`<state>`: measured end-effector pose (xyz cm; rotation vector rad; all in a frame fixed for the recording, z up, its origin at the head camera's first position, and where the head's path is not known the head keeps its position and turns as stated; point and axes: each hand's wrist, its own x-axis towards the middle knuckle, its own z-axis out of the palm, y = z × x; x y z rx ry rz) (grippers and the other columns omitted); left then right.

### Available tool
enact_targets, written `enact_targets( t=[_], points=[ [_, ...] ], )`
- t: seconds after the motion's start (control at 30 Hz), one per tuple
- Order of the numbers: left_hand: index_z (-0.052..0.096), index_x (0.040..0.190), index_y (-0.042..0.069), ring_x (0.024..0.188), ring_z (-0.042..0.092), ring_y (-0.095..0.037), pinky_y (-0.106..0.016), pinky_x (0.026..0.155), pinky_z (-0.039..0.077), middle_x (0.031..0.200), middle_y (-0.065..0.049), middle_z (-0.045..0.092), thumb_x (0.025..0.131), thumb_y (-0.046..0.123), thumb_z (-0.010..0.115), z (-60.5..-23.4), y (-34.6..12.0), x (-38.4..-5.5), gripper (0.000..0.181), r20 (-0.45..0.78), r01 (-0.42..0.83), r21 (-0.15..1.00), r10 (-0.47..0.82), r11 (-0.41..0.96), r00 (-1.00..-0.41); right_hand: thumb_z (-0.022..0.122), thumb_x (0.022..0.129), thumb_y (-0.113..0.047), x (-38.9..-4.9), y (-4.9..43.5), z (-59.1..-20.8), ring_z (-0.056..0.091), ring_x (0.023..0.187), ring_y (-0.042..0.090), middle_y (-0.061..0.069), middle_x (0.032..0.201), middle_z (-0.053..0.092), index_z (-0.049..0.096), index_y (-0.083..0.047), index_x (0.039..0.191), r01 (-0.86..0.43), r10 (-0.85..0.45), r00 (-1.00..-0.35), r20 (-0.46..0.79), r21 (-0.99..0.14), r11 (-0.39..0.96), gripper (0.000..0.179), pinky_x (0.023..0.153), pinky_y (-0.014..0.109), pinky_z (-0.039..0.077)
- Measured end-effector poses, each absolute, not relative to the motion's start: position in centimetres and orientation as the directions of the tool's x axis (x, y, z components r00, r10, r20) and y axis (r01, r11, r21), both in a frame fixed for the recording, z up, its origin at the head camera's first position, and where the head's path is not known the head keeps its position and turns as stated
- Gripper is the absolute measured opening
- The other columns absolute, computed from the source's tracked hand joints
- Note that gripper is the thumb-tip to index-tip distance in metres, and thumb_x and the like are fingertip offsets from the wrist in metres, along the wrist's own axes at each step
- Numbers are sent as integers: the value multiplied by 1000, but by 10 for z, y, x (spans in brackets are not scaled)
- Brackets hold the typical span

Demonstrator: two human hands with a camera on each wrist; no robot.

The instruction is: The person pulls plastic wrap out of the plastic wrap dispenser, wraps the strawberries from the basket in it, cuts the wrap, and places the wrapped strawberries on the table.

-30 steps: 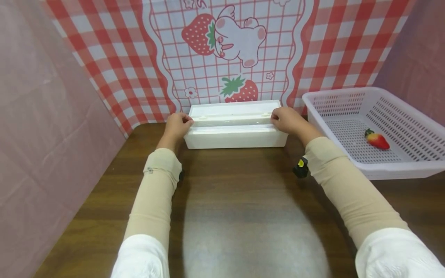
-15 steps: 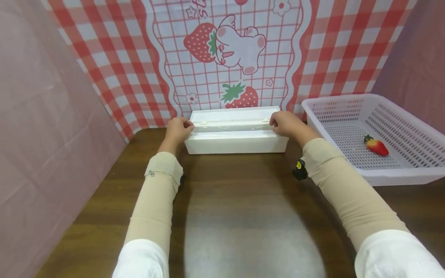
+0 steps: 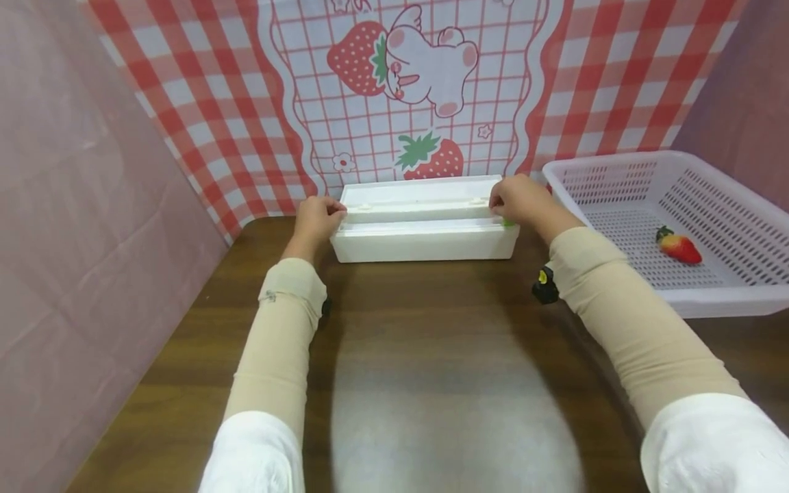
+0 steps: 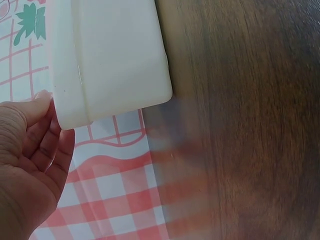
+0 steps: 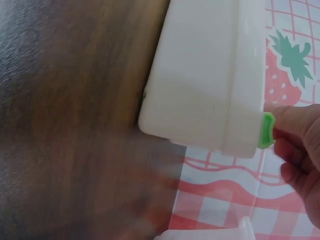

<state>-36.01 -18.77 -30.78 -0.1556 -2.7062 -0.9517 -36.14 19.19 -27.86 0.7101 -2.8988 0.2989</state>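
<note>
A long white box, which looks like a cling film dispenser (image 3: 425,245), stands at the back of the table with its lid (image 3: 425,190) raised. A green slider (image 5: 267,130) sits at the right end of its top edge. My left hand (image 3: 317,220) pinches the left end of the box's top edge, thumb above and fingers curled below. At the opposite end my right hand (image 3: 524,200) has thumb and curled fingers at the top edge, right by the slider. Whether clear film lies between those fingertips is too small to tell.
On the right stands a white perforated basket (image 3: 622,296) with one strawberry (image 3: 680,248) in it. Behind the box hangs a red-and-white checked cloth (image 3: 212,103) with strawberry prints. The brown wooden table (image 3: 431,329) reaches toward me.
Glints of clear film between my hands, visible earlier, no longer show. My right hand has shifted slightly right and up, and the green slider now shows beneath it. My left hand stays put.
</note>
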Motion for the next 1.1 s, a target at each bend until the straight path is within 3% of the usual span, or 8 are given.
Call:
enact_targets(
  t=[0.23,0.67,1.1],
  points=[
    [72,103,1,89,57,-26,-38,82,49,97,-16,68,96,13,61,-304,-188,-359,18,302,187,580,3,793,-953,66,85,-2,-359,192,-278,63,77,33,16,83,70,71,2,86,-529,-482,-825,295,-103,842,7,76,49,52],
    [71,105,5,91,58,-26,-41,82,48,98,-12,67,98,18,59,-298,-188,-357,19,309,147,553,-38,820,-950,64,89,-4,-357,191,-271,63,82,33,18,90,70,71,3,93,-495,-451,-839,304,-85,865,11,78,48,52],
    [70,98,0,91,58,-29,-42,86,48,97,-16,67,96,14,59,-293,-185,-358,17,386,178,565,-67,805,-920,60,92,-2,-356,189,-261,64,90,39,21,94,70,70,5,95,-487,-443,-834,329,-59,872,13,84,52,50]
  ],
)
